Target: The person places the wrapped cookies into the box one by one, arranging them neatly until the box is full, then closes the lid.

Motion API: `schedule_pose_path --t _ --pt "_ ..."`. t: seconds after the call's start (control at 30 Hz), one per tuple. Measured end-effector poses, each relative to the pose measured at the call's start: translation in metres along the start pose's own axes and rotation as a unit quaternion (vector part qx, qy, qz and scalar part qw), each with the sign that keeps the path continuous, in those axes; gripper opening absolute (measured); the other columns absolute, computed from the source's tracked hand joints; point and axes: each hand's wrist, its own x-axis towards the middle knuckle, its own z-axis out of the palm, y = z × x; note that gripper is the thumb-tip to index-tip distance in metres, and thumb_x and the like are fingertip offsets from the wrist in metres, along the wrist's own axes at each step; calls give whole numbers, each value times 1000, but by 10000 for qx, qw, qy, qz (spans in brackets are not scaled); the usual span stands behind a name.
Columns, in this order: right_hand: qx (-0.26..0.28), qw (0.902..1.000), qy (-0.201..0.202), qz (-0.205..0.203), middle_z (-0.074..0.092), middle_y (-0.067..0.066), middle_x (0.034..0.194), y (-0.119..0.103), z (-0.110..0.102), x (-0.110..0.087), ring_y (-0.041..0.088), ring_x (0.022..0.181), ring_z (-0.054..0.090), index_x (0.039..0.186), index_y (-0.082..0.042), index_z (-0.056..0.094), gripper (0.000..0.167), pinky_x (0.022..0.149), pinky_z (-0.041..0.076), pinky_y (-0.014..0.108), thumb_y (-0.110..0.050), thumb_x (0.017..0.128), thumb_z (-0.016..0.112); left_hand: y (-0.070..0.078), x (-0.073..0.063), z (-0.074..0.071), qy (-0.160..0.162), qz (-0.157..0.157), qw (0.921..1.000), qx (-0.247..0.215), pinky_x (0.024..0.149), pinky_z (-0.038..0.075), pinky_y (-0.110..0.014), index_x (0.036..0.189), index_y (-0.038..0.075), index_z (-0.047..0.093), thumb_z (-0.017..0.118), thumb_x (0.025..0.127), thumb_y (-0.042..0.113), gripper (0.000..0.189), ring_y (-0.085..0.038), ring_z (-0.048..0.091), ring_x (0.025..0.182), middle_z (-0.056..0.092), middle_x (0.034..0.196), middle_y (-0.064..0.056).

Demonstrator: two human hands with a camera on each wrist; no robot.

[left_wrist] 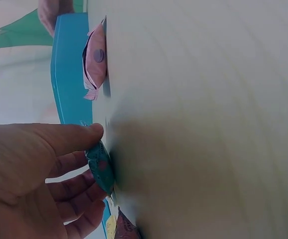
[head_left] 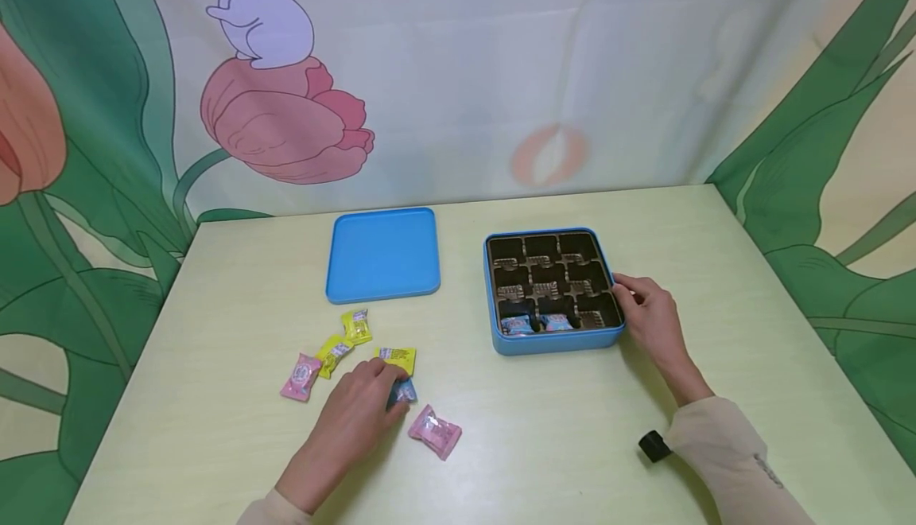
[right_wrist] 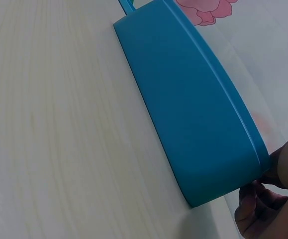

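Note:
My left hand [head_left: 361, 406] pinches a blue-wrapped candy [head_left: 405, 391] between thumb and fingers, low over the table. In the left wrist view the candy [left_wrist: 100, 168] looks teal, with the thumb on one end and fingers behind it. A yellow-wrapped candy [head_left: 397, 359] lies just beyond the fingers, and a pink-wrapped candy [head_left: 435, 432] to their right. My right hand [head_left: 653, 322] holds the right side of a blue box [head_left: 558, 340], its thumb at the rim in the right wrist view. Inside is a dark divided tray [head_left: 548, 277], with blue candies [head_left: 517, 324] in two front compartments.
A blue lid [head_left: 382, 254] lies flat to the left of the box. Two yellow candies [head_left: 356, 325] and another pink candy [head_left: 301, 377] lie on the table left of my left hand. A printed curtain [head_left: 458, 79] hangs behind the table.

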Motion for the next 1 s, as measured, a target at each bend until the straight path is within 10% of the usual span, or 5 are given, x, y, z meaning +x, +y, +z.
schedule_pose_path --t 0.57,1.0 --pt "-4 10000 -24 42 69 24 106 0 0 0 25 83 56 128 6 69 29 67 41 18 -7 104 62 6 1 -9 -165 -184 9993 -269 92 55 -47 115 4 73 85 86 17 34 -30 66 105 68 112 -13" --pt "36 10000 20 -64 69 24 105 2 0 0 23 81 56 125 7 70 27 65 41 17 -7 103 62 20 16 -19 -239 -453 9742 -2197 84 56 -35 120 8 72 79 93 15 28 -14 61 96 67 111 -1"
